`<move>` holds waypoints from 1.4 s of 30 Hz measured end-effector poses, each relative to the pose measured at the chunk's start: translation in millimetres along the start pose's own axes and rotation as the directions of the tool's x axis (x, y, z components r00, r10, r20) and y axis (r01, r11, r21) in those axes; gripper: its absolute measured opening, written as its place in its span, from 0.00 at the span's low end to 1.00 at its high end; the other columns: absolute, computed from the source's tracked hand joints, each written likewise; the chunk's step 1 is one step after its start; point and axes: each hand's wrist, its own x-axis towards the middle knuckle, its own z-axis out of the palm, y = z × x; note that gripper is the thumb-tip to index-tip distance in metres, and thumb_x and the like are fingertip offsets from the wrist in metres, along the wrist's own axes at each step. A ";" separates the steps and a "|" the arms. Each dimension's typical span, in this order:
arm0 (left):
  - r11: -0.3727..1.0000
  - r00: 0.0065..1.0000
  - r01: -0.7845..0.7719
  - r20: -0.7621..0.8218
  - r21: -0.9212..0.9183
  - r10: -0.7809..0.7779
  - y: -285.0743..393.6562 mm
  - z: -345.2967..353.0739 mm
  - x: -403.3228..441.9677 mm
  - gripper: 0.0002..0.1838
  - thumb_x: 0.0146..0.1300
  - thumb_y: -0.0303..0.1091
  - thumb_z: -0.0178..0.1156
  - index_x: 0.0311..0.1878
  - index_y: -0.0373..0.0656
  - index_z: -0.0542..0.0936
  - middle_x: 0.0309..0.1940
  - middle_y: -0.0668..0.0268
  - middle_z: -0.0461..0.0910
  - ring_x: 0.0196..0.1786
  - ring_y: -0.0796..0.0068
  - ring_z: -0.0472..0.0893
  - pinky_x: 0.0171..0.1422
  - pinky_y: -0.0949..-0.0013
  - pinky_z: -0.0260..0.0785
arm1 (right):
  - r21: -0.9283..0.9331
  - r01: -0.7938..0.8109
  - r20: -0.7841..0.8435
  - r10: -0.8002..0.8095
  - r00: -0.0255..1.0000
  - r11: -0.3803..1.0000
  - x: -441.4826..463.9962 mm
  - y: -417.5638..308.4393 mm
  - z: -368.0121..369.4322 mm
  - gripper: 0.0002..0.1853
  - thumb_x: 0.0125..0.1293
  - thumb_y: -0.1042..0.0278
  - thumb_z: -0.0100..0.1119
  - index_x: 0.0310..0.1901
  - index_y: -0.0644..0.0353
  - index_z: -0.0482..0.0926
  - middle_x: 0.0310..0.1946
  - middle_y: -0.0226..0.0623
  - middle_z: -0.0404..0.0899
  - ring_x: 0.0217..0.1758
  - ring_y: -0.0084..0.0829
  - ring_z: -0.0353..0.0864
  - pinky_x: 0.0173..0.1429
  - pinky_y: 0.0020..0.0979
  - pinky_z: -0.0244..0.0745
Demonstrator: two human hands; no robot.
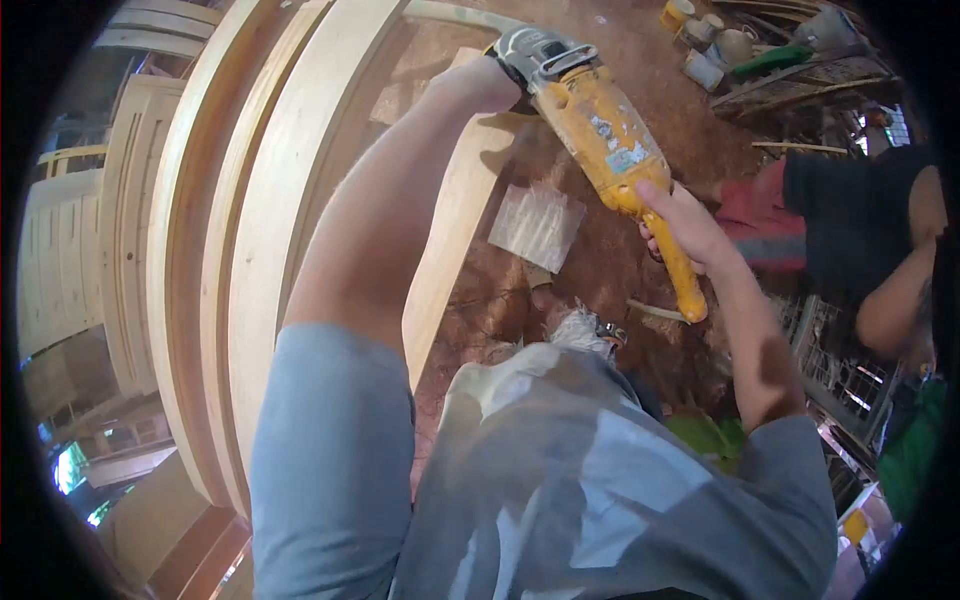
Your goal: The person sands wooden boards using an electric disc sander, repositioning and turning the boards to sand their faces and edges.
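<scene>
A worn yellow angle grinder [598, 135] with a grey metal head is held up in front of me, slanting from upper left to lower right. My left hand [488, 85] is closed at its head end, with most of the fingers hidden behind the tool. Around the rear of the body, where the handle starts, my right hand [683, 222] is wrapped, thumb on top. Below the grinder's head is a pale wooden board [465, 195]. The grinder's disc is out of sight.
Long pale timber boards [300, 150] stand along my left. A clear plastic sheet [538, 225] lies on the reddish dirt floor [520, 310]. Another person [850, 240] is close on the right. Several cans [704, 70] and scrap wood sit at the upper right.
</scene>
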 end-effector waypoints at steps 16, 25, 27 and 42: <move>0.719 0.879 0.468 0.354 -0.514 -0.319 21.6 125.8 -330.3 0.22 0.56 0.42 0.71 0.51 0.37 0.87 0.46 0.47 0.89 0.53 0.48 0.88 0.56 0.54 0.79 | -0.207 0.062 0.228 -0.013 0.973 0.976 -148.8 152.0 92.2 0.41 0.71 0.56 0.69 0.76 0.69 0.60 0.64 0.42 0.76 0.62 0.29 0.77 0.68 0.34 0.75; 0.459 0.750 0.580 0.221 -0.673 -0.623 50.8 227.2 -373.3 0.17 0.61 0.36 0.68 0.51 0.41 0.87 0.44 0.50 0.89 0.50 0.53 0.88 0.55 0.54 0.77 | -0.459 0.157 0.485 0.099 0.869 0.874 -98.7 123.2 47.4 0.52 0.66 0.45 0.72 0.78 0.72 0.56 0.71 0.57 0.72 0.75 0.44 0.72 0.79 0.40 0.64; 0.526 0.692 0.664 0.171 -0.532 -0.701 71.9 225.6 -383.7 0.16 0.63 0.35 0.67 0.52 0.39 0.86 0.42 0.51 0.89 0.48 0.57 0.88 0.55 0.56 0.77 | -0.539 0.216 0.557 0.152 0.816 0.814 -79.6 102.5 33.6 0.53 0.65 0.41 0.71 0.77 0.72 0.56 0.70 0.59 0.73 0.75 0.47 0.72 0.79 0.41 0.64; 0.033 0.217 0.643 0.141 -0.765 -0.966 94.4 309.6 -417.1 0.16 0.61 0.39 0.68 0.43 0.34 0.87 0.33 0.48 0.88 0.40 0.54 0.88 0.46 0.52 0.76 | -0.562 0.630 0.825 0.313 0.470 0.535 8.6 64.7 76.3 0.53 0.71 0.30 0.55 0.79 0.71 0.52 0.65 0.69 0.75 0.68 0.57 0.78 0.74 0.47 0.70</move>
